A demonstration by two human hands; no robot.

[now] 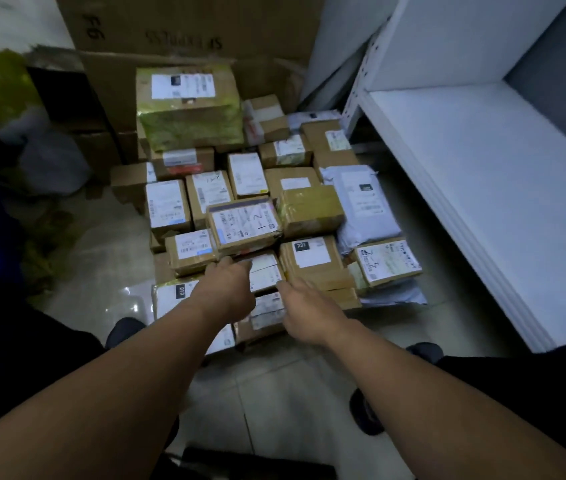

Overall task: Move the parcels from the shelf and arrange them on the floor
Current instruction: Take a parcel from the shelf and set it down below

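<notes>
Several cardboard parcels with white labels lie packed together on the tiled floor. A large green-wrapped box stands at the back of the pile. A flat parcel marked "2-1" lies on top near the middle. Just in front of it sits a small labelled parcel. My left hand reaches over its left edge, fingers extended and touching the boxes. My right hand lies at its right edge, fingers loosely stretched. Neither hand grips anything. The white shelf on the right is bare.
Big brown cartons stand behind the pile. A grey plastic bag and dark clutter sit at the left. Grey mailer bags lie at the pile's right side. My shoes stand on the tiles near the front parcels.
</notes>
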